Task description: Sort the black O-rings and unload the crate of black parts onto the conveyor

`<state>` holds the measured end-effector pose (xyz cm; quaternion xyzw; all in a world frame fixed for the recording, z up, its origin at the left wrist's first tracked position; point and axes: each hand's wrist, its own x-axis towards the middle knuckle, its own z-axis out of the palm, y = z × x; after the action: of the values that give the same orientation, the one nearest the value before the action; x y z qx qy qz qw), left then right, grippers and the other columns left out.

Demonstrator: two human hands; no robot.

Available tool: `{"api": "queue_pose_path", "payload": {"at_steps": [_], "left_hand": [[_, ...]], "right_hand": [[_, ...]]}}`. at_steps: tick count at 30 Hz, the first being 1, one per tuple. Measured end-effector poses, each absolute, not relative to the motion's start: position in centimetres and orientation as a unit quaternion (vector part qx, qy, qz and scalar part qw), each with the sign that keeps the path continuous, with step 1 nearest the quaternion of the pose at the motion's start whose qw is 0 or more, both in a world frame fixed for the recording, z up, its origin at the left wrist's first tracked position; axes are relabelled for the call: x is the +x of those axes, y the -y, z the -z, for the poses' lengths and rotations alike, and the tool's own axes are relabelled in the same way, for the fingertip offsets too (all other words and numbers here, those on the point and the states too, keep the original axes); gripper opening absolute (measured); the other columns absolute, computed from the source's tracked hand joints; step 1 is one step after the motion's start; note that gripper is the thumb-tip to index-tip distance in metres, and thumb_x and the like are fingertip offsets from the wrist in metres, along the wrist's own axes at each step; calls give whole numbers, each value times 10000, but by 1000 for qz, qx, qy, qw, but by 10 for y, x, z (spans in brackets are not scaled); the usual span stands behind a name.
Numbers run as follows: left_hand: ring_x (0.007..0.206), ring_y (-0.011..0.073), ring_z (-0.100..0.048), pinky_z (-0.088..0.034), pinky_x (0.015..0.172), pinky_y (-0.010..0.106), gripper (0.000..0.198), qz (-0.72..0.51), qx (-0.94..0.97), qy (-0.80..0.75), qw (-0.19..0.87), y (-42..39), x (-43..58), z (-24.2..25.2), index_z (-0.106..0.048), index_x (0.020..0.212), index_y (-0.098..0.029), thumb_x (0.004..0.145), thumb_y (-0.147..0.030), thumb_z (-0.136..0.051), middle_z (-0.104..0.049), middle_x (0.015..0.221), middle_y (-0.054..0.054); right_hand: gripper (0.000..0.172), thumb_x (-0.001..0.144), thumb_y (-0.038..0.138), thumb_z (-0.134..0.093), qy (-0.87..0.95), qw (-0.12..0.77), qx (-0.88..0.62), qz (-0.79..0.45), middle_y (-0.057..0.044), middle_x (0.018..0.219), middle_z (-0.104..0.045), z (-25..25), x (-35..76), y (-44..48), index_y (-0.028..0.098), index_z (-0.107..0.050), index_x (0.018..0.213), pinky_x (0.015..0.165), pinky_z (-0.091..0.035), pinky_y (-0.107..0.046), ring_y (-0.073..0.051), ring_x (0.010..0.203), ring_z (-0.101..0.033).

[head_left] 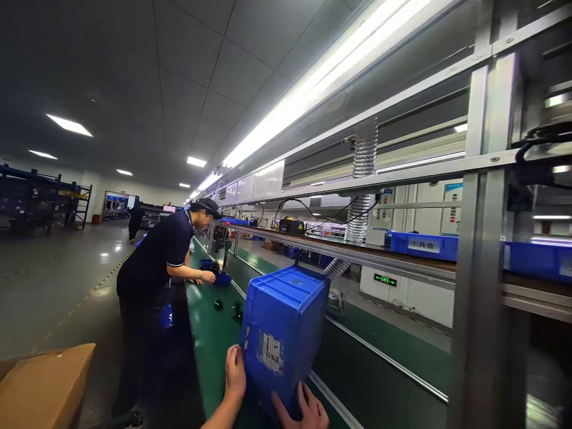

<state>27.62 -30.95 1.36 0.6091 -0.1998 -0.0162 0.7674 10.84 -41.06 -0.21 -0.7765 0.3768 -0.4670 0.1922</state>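
A blue plastic bin (286,319) is tipped up above the green work surface (210,351), its underside turned partly upward. A worn white label is stuck on the side facing me. At the bin's left edge is my left hand (235,372), gripping it with the fingers partly hidden. Lower down, my right hand (306,411) holds the near right corner, thumb on the labelled face and fingers on the right side. Small black parts (236,311) lie on the green surface just beyond the bin. The bin's opening and contents are hidden.
A co-worker (154,262) in dark clothes leans over the line at left, one hand near a small blue tray (222,279). An open cardboard box (40,387) stands at lower left. A metal post (480,250) rises at right; a shelf carries a blue toolbox (422,244).
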Motion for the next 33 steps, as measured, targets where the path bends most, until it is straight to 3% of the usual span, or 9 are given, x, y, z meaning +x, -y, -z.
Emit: {"api": "queue_pose_path", "payload": {"at_steps": [6,9,16,21,25,30,33], "left_hand": [[1356,384,-606,-462,1213,423,1013,3,623,165,765,320,345,-11,-669,1162,-89,741,-930,-292,-646,1359,280],[1377,383,-579,-411,1247,434,973,2,629,165,760,327,381,-13,-674,1172,-68,803,-883,-292,-607,1409,287],[1488,305,-467,-306,1299,488,537,9,644,181,743,366,430,-8,-665,1202,-79,1025,-525,-424,-488,1581,238],[1515,292,-442,-287,1310,492,484,21,638,200,743,410,433,-5,-631,1319,-81,1058,-443,-443,-478,1609,224],[1545,291,-402,-273,1318,476,492,35,631,215,744,441,414,-9,-615,1328,-75,1063,-440,-420,-452,1627,225],[1509,321,-454,-328,1293,451,485,43,636,247,730,443,388,-15,-674,1144,-95,1047,-478,-394,-414,1627,268],[1467,304,-516,-375,1268,403,394,44,647,273,711,428,382,-15,-693,1036,-139,1020,-447,-448,-467,1584,258]], "right_hand": [[1072,719,841,-591,-359,283,-804,381,-186,1527,-542,-8,171,430,158,-556,1545,1196,-387,-637,-471,1494,-343],[1109,696,828,-572,-333,317,-797,392,-182,1500,-565,-15,208,437,117,-541,1547,1231,-358,-599,-444,1496,-345],[1236,650,856,-592,-323,369,-760,427,-266,1428,-597,-33,266,478,15,-490,1551,1222,-364,-556,-447,1483,-371],[1276,646,991,-436,-365,317,-745,461,-285,1487,-496,-28,286,502,63,-548,1515,1275,-206,-568,-459,1474,-356],[1168,741,967,-419,-367,203,-729,541,-307,1479,-405,-20,289,499,85,-559,1494,1202,-284,-631,-505,1422,-344],[906,876,859,-512,-214,62,-714,664,-285,1277,-530,-30,298,493,72,-647,1302,1116,-363,-639,-464,1245,-491],[898,868,850,-572,-162,38,-719,675,-271,1271,-543,-49,316,488,78,-623,1323,1106,-370,-626,-444,1236,-500]]}}
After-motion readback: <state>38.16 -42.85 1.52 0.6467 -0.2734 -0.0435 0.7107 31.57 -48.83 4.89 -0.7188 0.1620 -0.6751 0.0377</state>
